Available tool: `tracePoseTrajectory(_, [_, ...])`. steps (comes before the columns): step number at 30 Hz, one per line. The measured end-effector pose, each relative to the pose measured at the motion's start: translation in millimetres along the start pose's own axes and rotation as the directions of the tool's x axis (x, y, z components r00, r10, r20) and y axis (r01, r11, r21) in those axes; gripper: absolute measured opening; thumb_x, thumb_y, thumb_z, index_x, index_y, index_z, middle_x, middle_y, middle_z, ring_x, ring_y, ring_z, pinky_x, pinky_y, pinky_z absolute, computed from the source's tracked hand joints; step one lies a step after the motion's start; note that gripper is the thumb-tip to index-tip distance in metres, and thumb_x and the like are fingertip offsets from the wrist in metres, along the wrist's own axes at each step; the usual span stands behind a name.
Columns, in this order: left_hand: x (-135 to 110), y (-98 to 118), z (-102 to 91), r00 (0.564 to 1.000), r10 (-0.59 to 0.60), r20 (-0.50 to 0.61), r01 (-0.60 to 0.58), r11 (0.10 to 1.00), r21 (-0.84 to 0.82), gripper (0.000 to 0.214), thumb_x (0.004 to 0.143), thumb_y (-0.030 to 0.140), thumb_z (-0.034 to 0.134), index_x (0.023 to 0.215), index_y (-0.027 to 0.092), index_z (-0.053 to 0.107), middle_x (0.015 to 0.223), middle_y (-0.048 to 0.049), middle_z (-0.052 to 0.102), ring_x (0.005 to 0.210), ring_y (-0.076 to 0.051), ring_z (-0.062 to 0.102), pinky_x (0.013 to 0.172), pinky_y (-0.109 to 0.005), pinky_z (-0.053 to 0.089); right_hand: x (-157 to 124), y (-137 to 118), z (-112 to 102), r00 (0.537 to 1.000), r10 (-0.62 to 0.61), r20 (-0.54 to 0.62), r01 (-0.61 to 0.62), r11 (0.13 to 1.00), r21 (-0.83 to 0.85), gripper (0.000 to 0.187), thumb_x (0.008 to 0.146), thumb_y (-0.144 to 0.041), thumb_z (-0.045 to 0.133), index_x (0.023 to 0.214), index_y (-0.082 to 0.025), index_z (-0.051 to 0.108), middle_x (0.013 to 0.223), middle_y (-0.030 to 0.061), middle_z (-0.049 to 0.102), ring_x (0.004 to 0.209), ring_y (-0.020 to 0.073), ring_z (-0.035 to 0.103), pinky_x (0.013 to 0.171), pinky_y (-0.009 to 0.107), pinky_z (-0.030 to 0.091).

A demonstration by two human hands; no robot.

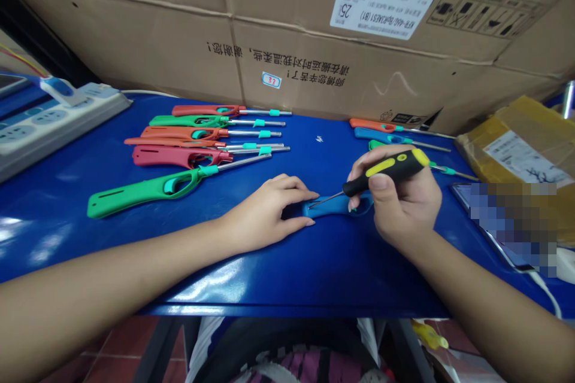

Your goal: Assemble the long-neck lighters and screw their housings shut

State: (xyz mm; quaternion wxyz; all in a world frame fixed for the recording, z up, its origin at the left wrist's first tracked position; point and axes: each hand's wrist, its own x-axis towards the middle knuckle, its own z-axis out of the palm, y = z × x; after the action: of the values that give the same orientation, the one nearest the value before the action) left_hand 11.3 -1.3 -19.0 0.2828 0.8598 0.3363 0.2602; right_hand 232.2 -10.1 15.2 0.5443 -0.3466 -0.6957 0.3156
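Observation:
A blue plastic lighter body (335, 206) lies flat on the blue table (291, 263) between my hands. My left hand (265, 212) grips its left end, fingers curled around it. My right hand (402, 200) is closed around a black and yellow screwdriver (389, 170). The screwdriver's thin metal tip rests on the blue lighter body near my left fingertips.
Several long gas lighters in red, orange and green (197, 152) lie in a row at the left. Three more lighters (390, 134) lie behind my right hand. A white power strip (54, 119) sits far left, cardboard boxes (287, 30) stand behind, and a phone (498, 215) lies at the right.

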Motion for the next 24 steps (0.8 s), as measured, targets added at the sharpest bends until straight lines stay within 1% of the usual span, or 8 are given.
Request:
tracePoseTrajectory(4, [-1,0,-0.3,1.0,0.003,-0.003,-0.003,1.0,0.002,0.039,0.091,0.029,0.072,0.128,0.015,0.068,0.115,-0.01,0.067,0.108,-0.024,0.061,0.099,-0.038,0.048,1,-2,2,0.997,-0.052,-0.053,0.051,0.998,-0.025,0.034,0.093,-0.033,0.068,0.125,-0.038,0.058,0.085,-0.0005,0.066,0.052,0.0134,0.06,0.048,0.032,0.05])
tracePoseTrajectory(8, [-1,0,-0.6,1.0,-0.004,-0.002,0.004,1.0,0.001,0.039,0.091,0.029,0.072,0.127,0.015,0.068,0.115,-0.0099,0.067,0.108,-0.024,0.061,0.099,-0.038,0.048,0,-5,2,0.988,-0.101,-0.12,0.096,0.994,-0.051,0.045,0.086,-0.035,0.076,0.126,-0.042,0.056,0.093,0.0002,0.071,0.065,0.0181,0.067,0.054,0.033,0.055])
tracePoseTrajectory(13, [0,1,-1.0,1.0,-0.013,0.005,0.013,1.0,-0.007,0.039,0.091,0.028,0.072,0.128,0.015,0.068,0.115,-0.0097,0.067,0.109,-0.023,0.06,0.1,-0.038,0.047,0,-8,-5,1.0,-0.005,0.022,0.004,0.999,0.033,0.046,0.095,-0.041,0.063,0.139,-0.038,0.051,0.108,0.0051,0.072,0.072,0.0204,0.07,0.05,0.033,0.056])
tracePoseTrajectory(16, [0,1,-0.7,1.0,-0.005,0.008,0.006,1.0,-0.003,0.04,0.091,0.029,0.073,0.128,0.015,0.068,0.114,-0.0091,0.067,0.108,-0.023,0.06,0.099,-0.038,0.048,6,-4,-9,0.972,-0.215,0.092,0.222,0.971,-0.085,0.046,0.094,-0.03,0.063,0.139,-0.033,0.053,0.097,0.0041,0.07,0.07,0.0202,0.069,0.052,0.033,0.057])
tracePoseTrajectory(18, [1,1,-0.4,1.0,0.0,0.01,0.0,1.0,0.002,0.04,0.09,0.029,0.073,0.127,0.015,0.069,0.114,-0.0087,0.067,0.108,-0.023,0.06,0.099,-0.039,0.048,9,-1,-11,0.909,-0.409,0.081,0.416,0.871,-0.263,0.047,0.088,-0.023,0.07,0.133,-0.03,0.06,0.094,0.0041,0.071,0.07,0.0206,0.069,0.058,0.035,0.059])
tracePoseTrajectory(20, [1,1,-0.1,1.0,0.006,0.009,-0.006,1.0,0.002,0.04,0.091,0.029,0.073,0.128,0.015,0.068,0.114,-0.0086,0.067,0.108,-0.023,0.06,0.099,-0.039,0.048,11,2,-13,0.842,-0.536,0.064,0.508,0.747,-0.428,0.044,0.082,-0.021,0.077,0.125,-0.028,0.066,0.095,0.0047,0.073,0.07,0.0211,0.069,0.063,0.036,0.06])
tracePoseTrajectory(22, [1,1,-0.1,1.0,0.006,0.009,-0.006,1.0,0.002,0.04,0.091,0.029,0.073,0.128,0.015,0.068,0.114,-0.0085,0.067,0.108,-0.023,0.06,0.099,-0.039,0.048,9,3,-14,0.837,-0.542,0.077,0.511,0.723,-0.465,0.042,0.087,-0.025,0.073,0.128,-0.028,0.065,0.103,0.0063,0.075,0.073,0.0217,0.071,0.064,0.036,0.06])
tracePoseTrajectory(24, [0,1,-0.4,1.0,-0.001,0.012,0.001,1.0,0.006,0.04,0.091,0.029,0.073,0.128,0.016,0.068,0.114,-0.0081,0.067,0.108,-0.023,0.06,0.099,-0.038,0.048,7,2,-14,0.895,-0.433,0.112,0.441,0.814,-0.379,0.046,0.097,-0.029,0.058,0.143,-0.03,0.054,0.114,0.0075,0.074,0.076,0.0218,0.072,0.06,0.036,0.06])
